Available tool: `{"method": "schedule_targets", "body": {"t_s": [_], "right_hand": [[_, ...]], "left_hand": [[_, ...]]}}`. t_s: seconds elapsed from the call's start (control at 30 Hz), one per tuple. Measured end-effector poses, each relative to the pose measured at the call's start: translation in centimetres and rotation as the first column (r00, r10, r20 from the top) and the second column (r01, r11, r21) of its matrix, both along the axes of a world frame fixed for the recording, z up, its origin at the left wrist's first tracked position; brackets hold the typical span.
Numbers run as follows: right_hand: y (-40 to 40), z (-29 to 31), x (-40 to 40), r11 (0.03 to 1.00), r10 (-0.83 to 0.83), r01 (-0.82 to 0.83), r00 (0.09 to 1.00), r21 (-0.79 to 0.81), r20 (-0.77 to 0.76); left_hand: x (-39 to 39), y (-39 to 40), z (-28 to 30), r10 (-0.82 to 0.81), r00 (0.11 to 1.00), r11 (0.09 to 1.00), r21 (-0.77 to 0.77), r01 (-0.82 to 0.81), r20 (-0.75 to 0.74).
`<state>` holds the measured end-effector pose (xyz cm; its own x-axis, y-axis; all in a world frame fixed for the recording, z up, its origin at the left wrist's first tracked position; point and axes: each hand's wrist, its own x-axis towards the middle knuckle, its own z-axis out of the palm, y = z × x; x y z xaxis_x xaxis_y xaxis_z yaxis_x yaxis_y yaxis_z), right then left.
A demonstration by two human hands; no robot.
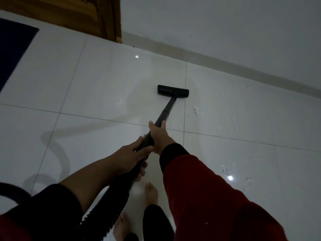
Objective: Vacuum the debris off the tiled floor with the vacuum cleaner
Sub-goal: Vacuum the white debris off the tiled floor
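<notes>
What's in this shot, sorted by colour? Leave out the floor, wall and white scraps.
Black: 2, the vacuum floor head with its wand, and the ribbed hose.
Dark blue: 1, the mat.
Brown: 1, the wooden door.
Total: 4.

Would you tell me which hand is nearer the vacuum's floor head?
Right. The right hand grips the wand nearer the floor head; the left hand holds it further back.

The hose (111,206) runs off the bottom edge; the dark mat (13,49) is cut by the left edge.
</notes>
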<state>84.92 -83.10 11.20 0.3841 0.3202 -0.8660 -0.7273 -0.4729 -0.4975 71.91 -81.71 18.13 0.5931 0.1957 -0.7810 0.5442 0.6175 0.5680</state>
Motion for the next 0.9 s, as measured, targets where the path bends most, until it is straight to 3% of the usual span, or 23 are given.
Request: {"method": "schedule_targets", "body": {"t_s": [0.9], "right_hand": [[-13.6,1.4,-5.4,0.997,0.078,-0.078,0.997,-0.009,-0.012]], "left_hand": [[-5.2,-15.1,0.2,0.155,0.988,0.985,-0.078,-0.156,-0.018]]}}
